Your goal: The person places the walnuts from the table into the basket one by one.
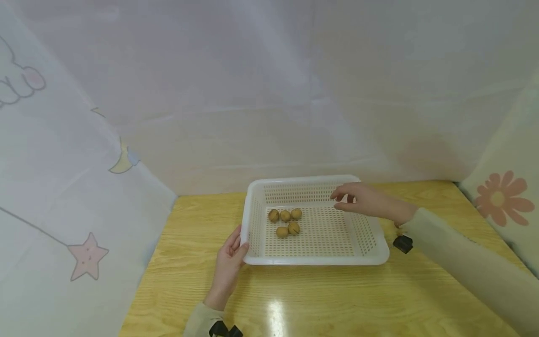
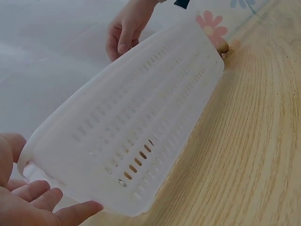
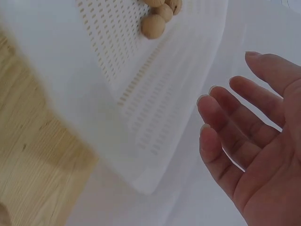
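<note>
Wood-grained table, pale printed backdrop; left fingers grip basket, right fingers parted.

The far side of the space is closed off by a pale, creased sheet. On the left, a whitish panel is printed with a pink star and a yellow crescent moon; on the right, a reddish flower is printed on another panel. A wood-grained table is bordered by these, and a bright glare is reflected in its surface.
</note>
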A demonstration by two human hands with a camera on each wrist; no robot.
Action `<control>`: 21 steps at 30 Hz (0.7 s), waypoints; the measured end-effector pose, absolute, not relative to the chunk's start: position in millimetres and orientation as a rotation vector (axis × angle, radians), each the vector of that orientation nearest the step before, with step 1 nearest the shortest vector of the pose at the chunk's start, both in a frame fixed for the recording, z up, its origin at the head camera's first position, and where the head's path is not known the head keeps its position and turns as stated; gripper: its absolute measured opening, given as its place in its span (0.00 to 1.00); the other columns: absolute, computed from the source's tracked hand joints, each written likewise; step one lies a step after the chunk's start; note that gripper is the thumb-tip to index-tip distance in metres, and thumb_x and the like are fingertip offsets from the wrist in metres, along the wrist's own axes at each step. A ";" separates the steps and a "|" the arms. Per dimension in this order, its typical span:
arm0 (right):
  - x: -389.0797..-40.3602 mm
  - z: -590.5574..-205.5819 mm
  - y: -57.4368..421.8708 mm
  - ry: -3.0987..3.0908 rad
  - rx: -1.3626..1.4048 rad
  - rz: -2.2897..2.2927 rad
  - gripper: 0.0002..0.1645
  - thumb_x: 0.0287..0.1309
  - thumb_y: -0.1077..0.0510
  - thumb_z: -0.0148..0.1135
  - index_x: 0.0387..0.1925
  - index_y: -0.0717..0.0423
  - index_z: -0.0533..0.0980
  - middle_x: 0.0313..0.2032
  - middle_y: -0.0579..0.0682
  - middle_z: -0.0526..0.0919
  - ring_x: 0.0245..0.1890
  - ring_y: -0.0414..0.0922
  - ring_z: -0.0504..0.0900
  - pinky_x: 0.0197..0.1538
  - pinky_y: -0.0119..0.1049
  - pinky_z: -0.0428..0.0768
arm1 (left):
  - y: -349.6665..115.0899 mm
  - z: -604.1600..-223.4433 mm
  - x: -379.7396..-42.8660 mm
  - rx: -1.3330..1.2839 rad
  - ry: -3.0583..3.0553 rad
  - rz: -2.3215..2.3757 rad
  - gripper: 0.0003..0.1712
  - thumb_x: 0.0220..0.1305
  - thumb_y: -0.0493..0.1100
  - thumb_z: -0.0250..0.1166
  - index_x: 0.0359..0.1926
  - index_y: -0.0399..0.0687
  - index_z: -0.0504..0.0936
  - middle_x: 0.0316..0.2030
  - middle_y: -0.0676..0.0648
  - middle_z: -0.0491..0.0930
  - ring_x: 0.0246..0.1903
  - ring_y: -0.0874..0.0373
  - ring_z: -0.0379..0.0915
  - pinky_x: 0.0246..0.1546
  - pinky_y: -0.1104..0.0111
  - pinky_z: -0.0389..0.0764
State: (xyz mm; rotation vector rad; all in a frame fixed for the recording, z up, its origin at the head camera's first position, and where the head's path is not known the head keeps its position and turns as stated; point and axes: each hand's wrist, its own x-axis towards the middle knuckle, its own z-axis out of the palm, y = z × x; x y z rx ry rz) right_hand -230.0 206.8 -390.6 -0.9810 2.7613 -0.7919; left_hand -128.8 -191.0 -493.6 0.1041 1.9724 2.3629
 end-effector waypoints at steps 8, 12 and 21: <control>-218.4 -395.5 257.2 2.828 -0.750 -0.774 0.20 0.70 0.51 0.68 0.57 0.58 0.82 0.46 0.45 0.86 0.41 0.40 0.80 0.39 0.35 0.82 | -189.0 -493.5 -129.8 0.115 1.962 2.394 0.36 0.77 0.30 0.54 0.80 0.33 0.54 0.75 0.30 0.61 0.71 0.32 0.62 0.61 0.49 0.79; -208.3 -405.8 283.1 2.839 -0.672 -0.793 0.22 0.70 0.51 0.67 0.57 0.61 0.81 0.48 0.49 0.86 0.41 0.42 0.81 0.38 0.35 0.82 | -188.9 -493.6 -129.3 0.117 1.959 2.391 0.36 0.77 0.30 0.54 0.80 0.33 0.53 0.76 0.31 0.61 0.72 0.32 0.61 0.62 0.50 0.79; -191.7 -432.8 337.5 2.923 -0.547 -0.722 0.21 0.71 0.53 0.66 0.58 0.62 0.81 0.48 0.52 0.87 0.41 0.44 0.82 0.38 0.37 0.83 | -189.0 -494.8 -128.9 0.115 1.943 2.401 0.36 0.77 0.30 0.54 0.80 0.32 0.52 0.76 0.31 0.60 0.72 0.32 0.60 0.62 0.49 0.78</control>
